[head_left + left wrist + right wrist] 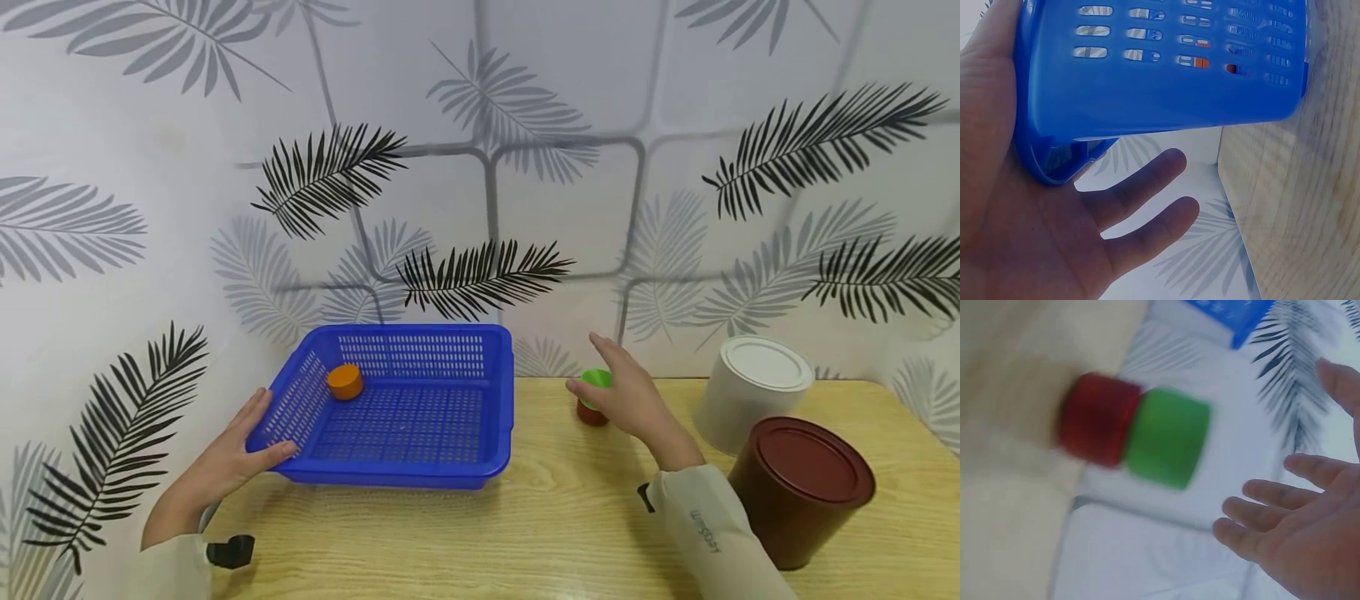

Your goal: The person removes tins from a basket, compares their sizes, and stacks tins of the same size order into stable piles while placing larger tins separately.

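Note:
My left hand (225,467) rests against the near left corner of a blue plastic basket (390,479), its thumb laid over the rim. In the left wrist view two straight fingers (1154,234) extend beside the outer wall, and the other fingers are mostly hidden behind the rim. Inside the basket, near its far left corner, lies a short orange cylinder (346,382). My right hand (633,400) hovers with fingers spread beside a small green cup-shaped piece (1169,437) stacked on a red one (1099,419). The right wrist view shows a gap between fingertips and stack.
On the right of the wooden table (420,542) stand a white lidded tub (761,392) and, closer to me, a dark brown lidded tub (802,492), next to my right forearm. A leaf-patterned wall (540,208) bounds the table's back.

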Demonstrator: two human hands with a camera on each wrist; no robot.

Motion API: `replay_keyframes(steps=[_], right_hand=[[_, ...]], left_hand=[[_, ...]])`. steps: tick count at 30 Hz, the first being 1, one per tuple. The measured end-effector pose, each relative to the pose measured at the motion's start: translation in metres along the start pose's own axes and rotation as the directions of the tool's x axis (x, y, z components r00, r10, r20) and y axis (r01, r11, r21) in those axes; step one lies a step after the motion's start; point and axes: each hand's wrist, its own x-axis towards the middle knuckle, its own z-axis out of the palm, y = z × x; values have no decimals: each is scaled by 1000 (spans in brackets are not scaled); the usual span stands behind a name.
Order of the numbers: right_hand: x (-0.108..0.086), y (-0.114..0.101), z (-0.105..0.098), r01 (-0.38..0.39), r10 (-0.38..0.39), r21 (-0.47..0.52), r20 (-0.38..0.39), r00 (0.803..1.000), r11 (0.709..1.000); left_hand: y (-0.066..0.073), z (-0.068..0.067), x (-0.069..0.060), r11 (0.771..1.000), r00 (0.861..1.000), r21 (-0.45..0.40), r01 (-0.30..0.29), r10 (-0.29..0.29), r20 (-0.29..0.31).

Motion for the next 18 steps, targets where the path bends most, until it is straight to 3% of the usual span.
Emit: replay_keyframes(steps=[9,13,18], right_hand=[[15,-71,9,201,-197,57,-62,978,978],[26,-102,17,250,-249,117,-26,968,961],[45,-135,32,254,-260,135,36,965,958]], left_hand=[[1,1,0,1000,1000,-3,6,-6,-3],[1,0,0,1000,1000,-1,-5,5,-5],[0,1,1,1000,1000,-12,-12,12,-12]])
